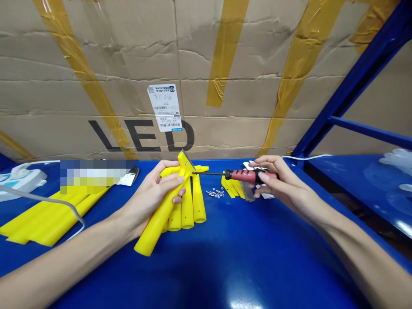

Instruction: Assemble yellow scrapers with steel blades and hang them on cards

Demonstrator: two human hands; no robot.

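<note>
My left hand (164,184) is wrapped round a yellow plastic scraper (157,219), its handle slanting down to the left and its head with a thin blade edge pointing up. In my right hand (277,178) is a red and black screwdriver (244,175), held level. Its tip meets the scraper near the head; whether it sits in a screw is too small to tell. Behind the left hand, several yellow scraper handles (198,201) lie side by side. Small screws and nuts (218,194) are scattered below the screwdriver shaft, beside several flat yellow pieces (232,186).
On the left lie long yellow handles (48,219) with a grey cable (72,208) across them, near a white power strip (28,184). A large taped cardboard box (199,56) stands behind the blue table (199,274). A blue metal frame (347,86) rises at the right.
</note>
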